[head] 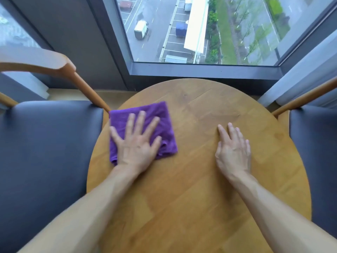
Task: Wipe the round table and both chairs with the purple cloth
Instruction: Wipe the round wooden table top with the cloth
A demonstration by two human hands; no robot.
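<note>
A round wooden table [191,189] fills the middle of the view. A folded purple cloth [125,117] lies flat on its left part, near the edge. My left hand [137,143] presses flat on the cloth with fingers spread. My right hand [233,150] rests flat on the bare wood to the right, fingers together, holding nothing. One chair with a dark seat [45,152] and wooden armrest [54,64] stands at the left. The second chair's dark seat [317,152] shows at the right edge.
A large window [200,30] with a dark frame stands just beyond the table's far edge. A pale curtain [306,77] hangs at the right behind the second chair. Both chairs sit close against the table's sides.
</note>
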